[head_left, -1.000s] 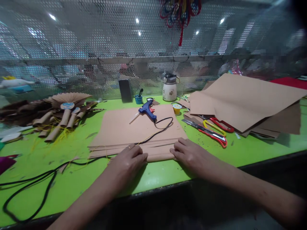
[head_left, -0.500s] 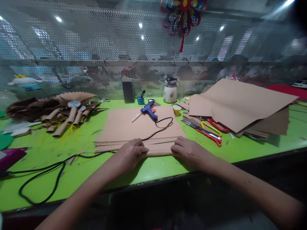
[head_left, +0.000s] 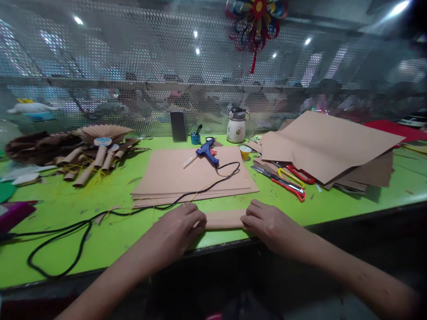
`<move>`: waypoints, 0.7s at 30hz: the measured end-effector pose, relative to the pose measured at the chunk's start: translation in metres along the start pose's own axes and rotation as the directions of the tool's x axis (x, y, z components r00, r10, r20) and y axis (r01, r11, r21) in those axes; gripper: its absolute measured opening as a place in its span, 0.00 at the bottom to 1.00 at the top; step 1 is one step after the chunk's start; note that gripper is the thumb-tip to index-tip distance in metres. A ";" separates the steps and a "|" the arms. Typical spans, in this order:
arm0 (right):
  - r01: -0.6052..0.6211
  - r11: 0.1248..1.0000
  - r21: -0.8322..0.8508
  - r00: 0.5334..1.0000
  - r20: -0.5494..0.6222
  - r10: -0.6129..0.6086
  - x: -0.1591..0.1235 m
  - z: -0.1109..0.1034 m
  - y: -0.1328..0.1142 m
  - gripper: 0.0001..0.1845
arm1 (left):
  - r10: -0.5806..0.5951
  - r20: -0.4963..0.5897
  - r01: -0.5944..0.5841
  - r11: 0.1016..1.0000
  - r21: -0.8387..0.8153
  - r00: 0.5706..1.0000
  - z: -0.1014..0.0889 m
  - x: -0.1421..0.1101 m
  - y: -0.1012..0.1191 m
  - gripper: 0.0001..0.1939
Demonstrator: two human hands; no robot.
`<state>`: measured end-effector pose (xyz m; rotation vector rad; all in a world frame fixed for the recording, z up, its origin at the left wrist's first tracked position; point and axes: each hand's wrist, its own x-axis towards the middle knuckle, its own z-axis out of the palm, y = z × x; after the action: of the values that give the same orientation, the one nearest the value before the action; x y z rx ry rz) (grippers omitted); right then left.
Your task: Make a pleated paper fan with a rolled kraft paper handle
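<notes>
A narrow folded strip of brown kraft paper (head_left: 224, 220) lies near the table's front edge, its two ends covered by my fingers. My left hand (head_left: 183, 224) grips the left end with curled fingers. Closed on the right end is my right hand (head_left: 270, 224). Just behind the strip is a stack of flat brown paper sheets (head_left: 167, 178). A blue hot glue gun (head_left: 208, 152) rests on that stack, its black cord (head_left: 187, 194) running across the sheets to the left.
Right of the stack lie a utility knife (head_left: 280, 181), scissors (head_left: 302, 173) and more brown sheets (head_left: 333, 138). A small yellow cup (head_left: 245, 152), a white bottle (head_left: 236, 128) and a dark phone-like slab (head_left: 178, 126) stand behind. Paper fans (head_left: 100, 142) lie left on the green table (head_left: 110, 249).
Both hands have drawn the folded paper toward the front edge, away from the stack. A green gap now shows between them, and the cord lies across the stack's front edge.
</notes>
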<state>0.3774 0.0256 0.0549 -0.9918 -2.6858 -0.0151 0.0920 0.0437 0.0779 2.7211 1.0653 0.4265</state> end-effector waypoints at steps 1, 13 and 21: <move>-0.006 1.000 0.014 1.000 -0.002 0.006 0.000 0.000 0.000 0.12 | 0.011 -0.003 -0.011 1.000 0.023 1.000 0.000 -0.001 0.003 0.11; -0.117 0.950 0.289 0.991 0.103 0.091 0.011 -0.013 0.015 0.11 | 0.113 -0.176 -0.079 0.979 0.189 0.978 0.025 0.002 -0.004 0.12; -0.110 0.869 0.482 0.994 0.048 0.099 0.014 -0.008 0.032 0.10 | 0.117 -0.239 -0.073 0.980 0.184 0.964 0.025 0.001 -0.006 0.10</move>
<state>0.3895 0.0581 0.0633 -0.9658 -2.4529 0.6631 0.0976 0.0469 0.0535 2.9412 1.0783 0.7410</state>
